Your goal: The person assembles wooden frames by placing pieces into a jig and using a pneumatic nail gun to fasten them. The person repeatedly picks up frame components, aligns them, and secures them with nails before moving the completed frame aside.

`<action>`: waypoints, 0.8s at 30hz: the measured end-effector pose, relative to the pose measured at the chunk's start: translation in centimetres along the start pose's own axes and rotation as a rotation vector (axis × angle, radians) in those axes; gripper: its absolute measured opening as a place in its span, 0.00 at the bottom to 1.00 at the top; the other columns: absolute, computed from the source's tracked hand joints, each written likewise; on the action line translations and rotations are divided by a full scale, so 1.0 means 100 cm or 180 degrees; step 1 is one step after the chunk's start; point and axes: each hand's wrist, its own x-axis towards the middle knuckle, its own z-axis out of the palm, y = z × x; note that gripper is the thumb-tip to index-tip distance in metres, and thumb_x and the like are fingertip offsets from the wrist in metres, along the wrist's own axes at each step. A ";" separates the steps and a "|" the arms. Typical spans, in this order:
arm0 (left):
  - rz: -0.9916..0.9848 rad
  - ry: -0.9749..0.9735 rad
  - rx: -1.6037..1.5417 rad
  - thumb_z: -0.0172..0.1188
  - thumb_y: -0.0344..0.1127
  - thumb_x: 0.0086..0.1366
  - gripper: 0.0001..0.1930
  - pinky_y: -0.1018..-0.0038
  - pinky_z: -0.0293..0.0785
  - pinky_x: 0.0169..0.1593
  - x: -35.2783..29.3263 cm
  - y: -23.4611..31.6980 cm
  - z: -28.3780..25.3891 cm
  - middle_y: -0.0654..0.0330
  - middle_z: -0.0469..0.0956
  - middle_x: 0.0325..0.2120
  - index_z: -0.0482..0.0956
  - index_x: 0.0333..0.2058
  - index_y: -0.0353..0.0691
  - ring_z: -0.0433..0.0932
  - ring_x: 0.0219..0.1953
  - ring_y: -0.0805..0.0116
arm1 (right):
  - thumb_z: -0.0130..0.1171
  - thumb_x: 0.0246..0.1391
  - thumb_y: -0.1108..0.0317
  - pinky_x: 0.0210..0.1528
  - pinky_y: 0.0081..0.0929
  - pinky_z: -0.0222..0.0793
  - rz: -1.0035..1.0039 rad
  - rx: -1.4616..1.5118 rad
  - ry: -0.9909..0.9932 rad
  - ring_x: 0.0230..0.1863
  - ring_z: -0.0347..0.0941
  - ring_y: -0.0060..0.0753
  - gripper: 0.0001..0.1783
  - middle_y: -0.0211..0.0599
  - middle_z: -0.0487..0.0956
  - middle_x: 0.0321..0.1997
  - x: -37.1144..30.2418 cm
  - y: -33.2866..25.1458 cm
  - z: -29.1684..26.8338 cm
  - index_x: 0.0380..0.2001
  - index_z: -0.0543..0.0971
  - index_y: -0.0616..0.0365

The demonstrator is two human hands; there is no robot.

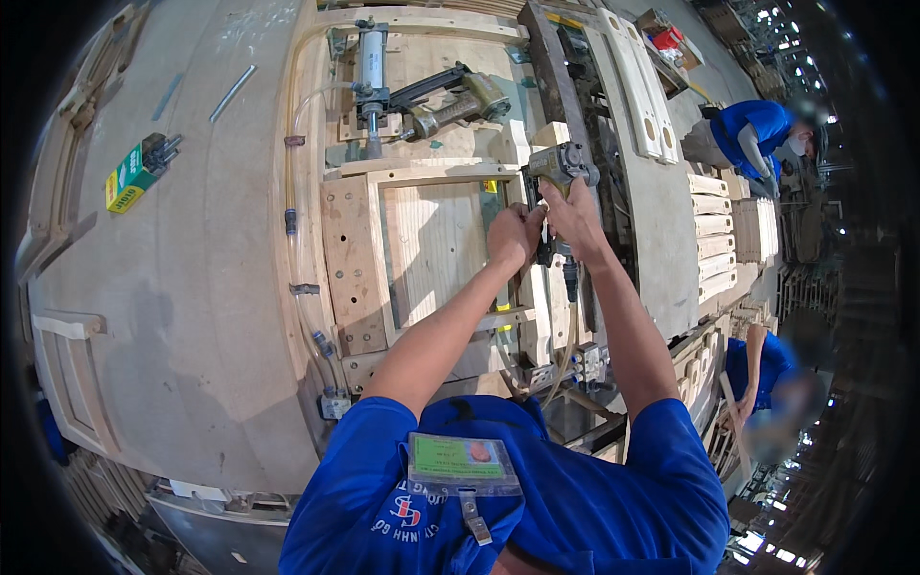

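Observation:
In my right hand [577, 218] is a pneumatic nail gun [567, 165], gripped by its handle over the right side of a rectangular wooden frame [446, 176]. My left hand [513, 236] is closed at that same side, against the gun's lower part. What its fingers grip is hidden. The frame lies in a wooden jig, beside a drilled block [347, 259]. Beyond the frame, a second nail gun [455, 107] rests on the jig. An air cylinder [373, 62] is mounted to the left of it.
A green and yellow box [142, 172] and a metal rod [233, 93] lie on the bench at left. Air hose [291, 182] runs along the jig. Slotted wooden boards [637, 86] lie at right. Two people in blue [752, 129] work further right, one holding a wooden strip [736, 422].

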 end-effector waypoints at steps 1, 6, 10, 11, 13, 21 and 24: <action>0.0028 0.0030 0.0049 0.65 0.55 0.67 0.23 0.53 0.78 0.41 0.003 -0.001 0.001 0.43 0.85 0.30 0.85 0.34 0.36 0.85 0.38 0.41 | 0.63 0.68 0.59 0.20 0.25 0.64 -0.0049 -0.0041 0.0012 0.20 0.67 0.20 0.18 0.29 0.74 0.25 0.004 0.003 0.001 0.48 0.73 0.63; 0.0009 0.0012 -0.0033 0.65 0.50 0.68 0.21 0.57 0.79 0.42 0.010 -0.006 0.000 0.43 0.86 0.30 0.85 0.35 0.33 0.86 0.36 0.43 | 0.62 0.68 0.59 0.19 0.24 0.64 -0.0063 -0.0121 -0.0115 0.19 0.67 0.19 0.18 0.29 0.74 0.25 0.007 0.003 0.004 0.48 0.73 0.63; 0.0032 -0.0048 -0.0121 0.65 0.51 0.67 0.21 0.53 0.79 0.43 0.009 -0.005 -0.003 0.42 0.85 0.31 0.85 0.34 0.34 0.85 0.39 0.40 | 0.61 0.69 0.60 0.19 0.23 0.64 -0.0100 -0.0151 -0.0184 0.19 0.67 0.18 0.18 0.29 0.74 0.25 0.006 0.005 0.003 0.49 0.72 0.64; 0.0054 -0.0042 -0.0129 0.65 0.51 0.67 0.21 0.53 0.79 0.43 0.008 -0.004 -0.003 0.42 0.85 0.31 0.85 0.34 0.34 0.85 0.39 0.40 | 0.62 0.69 0.60 0.19 0.24 0.64 -0.0129 -0.0208 -0.0161 0.20 0.68 0.18 0.18 0.29 0.74 0.25 0.007 0.006 0.005 0.49 0.71 0.64; 0.0049 -0.0056 -0.0202 0.64 0.51 0.67 0.21 0.53 0.79 0.43 0.008 -0.005 -0.003 0.41 0.85 0.31 0.85 0.34 0.34 0.85 0.39 0.40 | 0.62 0.68 0.60 0.20 0.25 0.65 -0.0180 -0.0336 -0.0091 0.20 0.68 0.19 0.19 0.30 0.75 0.26 0.008 0.008 0.007 0.49 0.71 0.64; -0.0016 0.0019 -0.0089 0.62 0.57 0.66 0.25 0.50 0.78 0.46 0.005 -0.001 -0.008 0.38 0.84 0.35 0.85 0.37 0.36 0.84 0.42 0.38 | 0.63 0.65 0.63 0.26 0.30 0.69 0.0108 -0.0456 -0.0103 0.28 0.75 0.26 0.19 0.37 0.80 0.34 0.006 -0.004 0.012 0.52 0.72 0.62; -0.0209 -0.0034 -0.0111 0.63 0.56 0.66 0.24 0.51 0.78 0.47 -0.001 0.008 -0.013 0.39 0.85 0.35 0.85 0.36 0.37 0.84 0.43 0.39 | 0.62 0.65 0.65 0.24 0.28 0.69 0.0296 -0.0432 -0.0369 0.26 0.75 0.24 0.16 0.34 0.80 0.34 0.005 -0.017 0.006 0.51 0.75 0.61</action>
